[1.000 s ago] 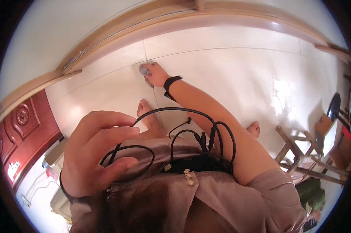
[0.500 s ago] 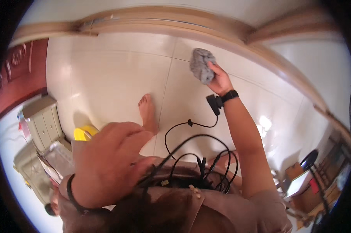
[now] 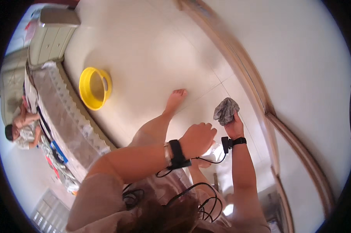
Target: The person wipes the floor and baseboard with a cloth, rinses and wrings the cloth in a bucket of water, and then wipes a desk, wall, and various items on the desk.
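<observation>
A crumpled grey cloth is in my right hand, thumb and fingers gripping its near side above the floor. That wrist carries a black band with a small black device and a cable. Just left of it and nearer to me, my left hand has its fingers curled in, with nothing seen in them; the palm side is hidden. A black strap circles the left wrist. Black cables loop down over my lap.
On the tiled floor, a yellow basin stands at left. Beside it is a bed with a lace-edged cover, where another person sits. A cabinet stands far left. A wooden-framed sliding door runs along the right.
The view has turned, bringing the basin and bed fully in. My left hand has come from lower left to beside my right, fingers now curled. The cloth stays in my right hand.
</observation>
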The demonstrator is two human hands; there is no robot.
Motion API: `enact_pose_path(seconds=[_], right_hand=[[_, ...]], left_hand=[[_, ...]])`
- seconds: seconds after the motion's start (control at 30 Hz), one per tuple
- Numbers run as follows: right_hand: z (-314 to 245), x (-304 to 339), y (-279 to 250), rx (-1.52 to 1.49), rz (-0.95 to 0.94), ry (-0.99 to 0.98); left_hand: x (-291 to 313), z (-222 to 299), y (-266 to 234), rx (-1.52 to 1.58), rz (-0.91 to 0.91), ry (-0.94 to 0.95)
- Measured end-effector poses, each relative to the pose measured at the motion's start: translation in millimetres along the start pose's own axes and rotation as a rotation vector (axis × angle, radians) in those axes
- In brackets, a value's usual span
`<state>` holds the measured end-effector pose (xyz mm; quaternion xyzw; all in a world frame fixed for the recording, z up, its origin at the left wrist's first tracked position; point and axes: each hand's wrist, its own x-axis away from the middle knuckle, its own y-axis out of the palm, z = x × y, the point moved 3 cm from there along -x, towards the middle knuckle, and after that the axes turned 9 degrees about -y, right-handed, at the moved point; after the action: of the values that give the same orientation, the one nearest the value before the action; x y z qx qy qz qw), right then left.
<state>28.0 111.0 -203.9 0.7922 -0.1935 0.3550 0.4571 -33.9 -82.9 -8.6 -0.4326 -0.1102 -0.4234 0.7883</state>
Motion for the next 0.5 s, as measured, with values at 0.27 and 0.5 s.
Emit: enact_pose_path(seconds=[0.27,0.5], right_hand=[[-5,36,184,0.218,0.005,0.197],[30,40,325,0.507,-0.060,0.394]], left_hand=[[107,-89,44,0.374,-0.025,-0.350],[169,-120,-103,0.580,0.412,-0.610]])
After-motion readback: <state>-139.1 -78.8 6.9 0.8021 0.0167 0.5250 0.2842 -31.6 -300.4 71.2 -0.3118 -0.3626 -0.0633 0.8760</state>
